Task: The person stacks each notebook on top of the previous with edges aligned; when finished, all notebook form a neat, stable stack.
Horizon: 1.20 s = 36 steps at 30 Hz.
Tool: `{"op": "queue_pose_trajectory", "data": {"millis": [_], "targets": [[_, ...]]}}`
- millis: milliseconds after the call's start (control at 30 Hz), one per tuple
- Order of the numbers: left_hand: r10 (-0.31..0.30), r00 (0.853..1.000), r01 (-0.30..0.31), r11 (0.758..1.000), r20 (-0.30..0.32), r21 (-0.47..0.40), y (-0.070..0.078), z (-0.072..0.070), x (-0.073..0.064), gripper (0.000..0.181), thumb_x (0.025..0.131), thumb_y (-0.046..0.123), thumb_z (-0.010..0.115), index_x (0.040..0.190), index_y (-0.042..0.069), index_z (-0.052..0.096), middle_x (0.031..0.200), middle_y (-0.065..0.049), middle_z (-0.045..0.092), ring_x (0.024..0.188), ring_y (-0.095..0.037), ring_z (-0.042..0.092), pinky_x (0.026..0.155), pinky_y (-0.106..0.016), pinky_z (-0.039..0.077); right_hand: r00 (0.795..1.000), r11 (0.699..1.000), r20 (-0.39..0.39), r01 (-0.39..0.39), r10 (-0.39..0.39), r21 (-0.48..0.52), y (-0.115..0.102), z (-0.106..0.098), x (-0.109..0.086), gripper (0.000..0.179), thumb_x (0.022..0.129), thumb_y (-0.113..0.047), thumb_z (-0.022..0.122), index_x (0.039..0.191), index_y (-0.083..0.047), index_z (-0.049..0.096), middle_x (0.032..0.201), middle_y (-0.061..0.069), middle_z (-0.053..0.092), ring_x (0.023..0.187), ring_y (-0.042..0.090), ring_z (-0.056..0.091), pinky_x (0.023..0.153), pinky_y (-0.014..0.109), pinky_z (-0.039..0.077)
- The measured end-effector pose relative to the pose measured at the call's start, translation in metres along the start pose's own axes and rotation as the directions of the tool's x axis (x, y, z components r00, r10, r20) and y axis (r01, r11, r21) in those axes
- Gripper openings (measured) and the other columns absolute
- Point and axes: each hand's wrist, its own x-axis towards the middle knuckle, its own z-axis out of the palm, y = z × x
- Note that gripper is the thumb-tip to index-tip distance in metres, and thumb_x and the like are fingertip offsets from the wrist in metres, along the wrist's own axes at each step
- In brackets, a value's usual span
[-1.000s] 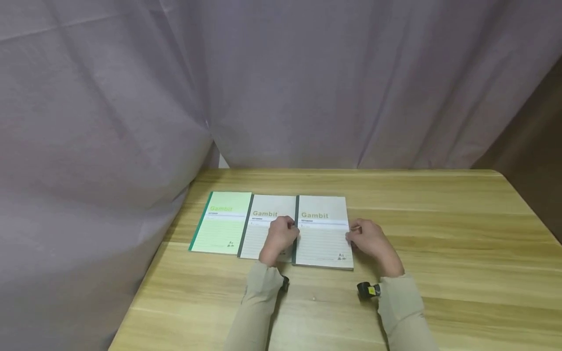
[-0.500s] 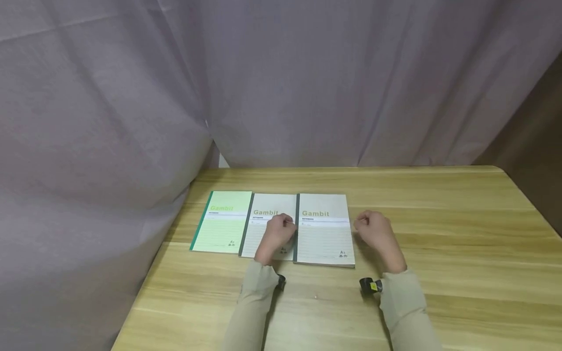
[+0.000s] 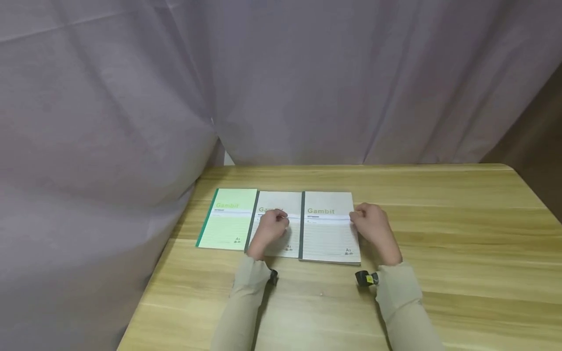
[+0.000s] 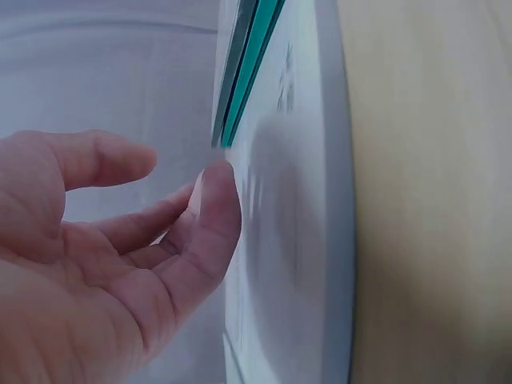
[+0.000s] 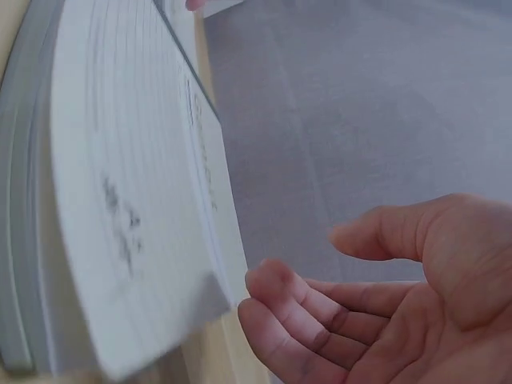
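Three "Gambit" notebooks lie side by side in the head view: a light green notebook (image 3: 228, 226) with a green spine, a middle grey notebook (image 3: 296, 229) and a right grey notebook (image 3: 329, 234), both with dark spines. My left hand (image 3: 270, 226) is over the middle one, covering part of its cover. Its thumb and loosely bent fingers stand apart in the left wrist view, holding nothing. At the right notebook's right edge is my right hand (image 3: 374, 226). In the right wrist view its thumb is apart from the bent fingers (image 5: 280, 336), close to the cover; contact is unclear.
The notebooks lie on a wooden table (image 3: 439, 234). Behind it and along its left side hangs a grey curtain (image 3: 285, 87). Small black wrist cameras, such as the right one (image 3: 366, 279), sit at the sleeve cuffs.
My left hand has moved left, away from the right notebook's spine. The right hand drew off that notebook's right edge, then came back to it, slightly farther up. The head view has shifted slightly.
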Motion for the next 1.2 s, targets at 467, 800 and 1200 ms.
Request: {"op": "queue_pose_trajectory", "data": {"millis": [467, 800, 1200], "targets": [[-0.025, 0.995, 0.025, 1.0, -0.098, 0.006, -0.012, -0.046, 0.002, 0.039, 0.094, 0.005, 0.053, 0.129, -0.011, 0.057, 0.097, -0.016, 0.066, 0.071, -0.022, 0.066, 0.059, -0.025, 0.05, 1.0, 0.996, -0.021, -0.014, 0.015, 0.088, -0.029, 0.022, 0.006, 0.037, 0.097, -0.011, 0.057, 0.123, 0.015, 0.06, 0.1, 0.026, 0.071, 0.081, 0.03, 0.07, 0.062, 0.027, 0.05], [-0.044, 0.993, 0.038, 0.998, -0.112, -0.056, -0.023, -0.073, 0.003, 0.034, 0.097, 0.005, 0.052, 0.124, -0.013, 0.061, 0.105, -0.024, 0.067, 0.079, -0.031, 0.068, 0.066, -0.029, 0.058, 1.0, 0.99, -0.005, -0.011, 0.011, 0.139, -0.041, 0.042, 0.012, 0.041, 0.097, -0.011, 0.058, 0.13, 0.015, 0.055, 0.103, 0.027, 0.07, 0.083, 0.032, 0.072, 0.063, 0.029, 0.052], [-0.089, 0.987, 0.079, 0.994, -0.132, -0.08, -0.037, -0.091, -0.005, 0.036, 0.099, 0.008, 0.049, 0.127, -0.014, 0.058, 0.109, -0.026, 0.067, 0.087, -0.035, 0.069, 0.07, -0.031, 0.059, 0.999, 0.984, 0.022, 0.022, -0.027, 0.179, -0.061, 0.058, 0.016, 0.045, 0.094, -0.01, 0.06, 0.132, 0.014, 0.054, 0.102, 0.024, 0.073, 0.084, 0.032, 0.073, 0.073, 0.04, 0.056]]}}
